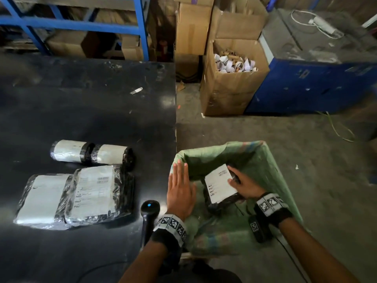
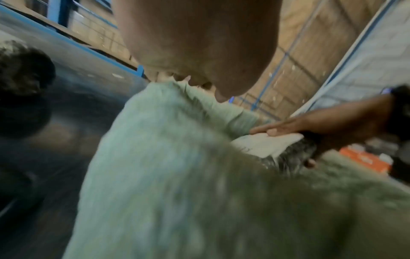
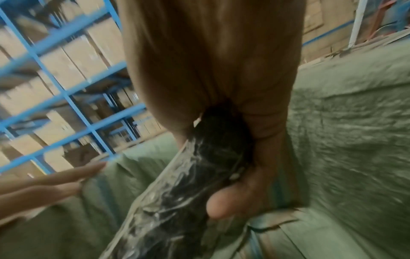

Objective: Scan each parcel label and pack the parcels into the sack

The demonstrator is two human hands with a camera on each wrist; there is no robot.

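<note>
A green woven sack (image 1: 271, 160) stands open on the floor at the table's right edge. Inside its mouth my right hand (image 1: 240, 180) grips a black plastic-wrapped parcel (image 1: 219, 183) with a white label facing up. In the right wrist view the thumb and fingers (image 3: 230, 201) curl round the parcel (image 3: 177, 192). My left hand (image 1: 180, 180) lies flat with straight fingers against the sack's left rim (image 2: 159, 91) and holds nothing. A black handheld scanner (image 1: 150, 209) stands on the table just left of my left wrist.
On the black table (image 1: 91, 109) lie two flat labelled parcels (image 1: 42, 199) (image 1: 95, 190) and two rolled ones (image 1: 69, 151) (image 1: 111, 154). Open cardboard boxes (image 1: 228, 86) and a blue cabinet (image 1: 310, 84) stand on the floor beyond the sack. Blue shelving (image 1: 71, 23) is behind the table.
</note>
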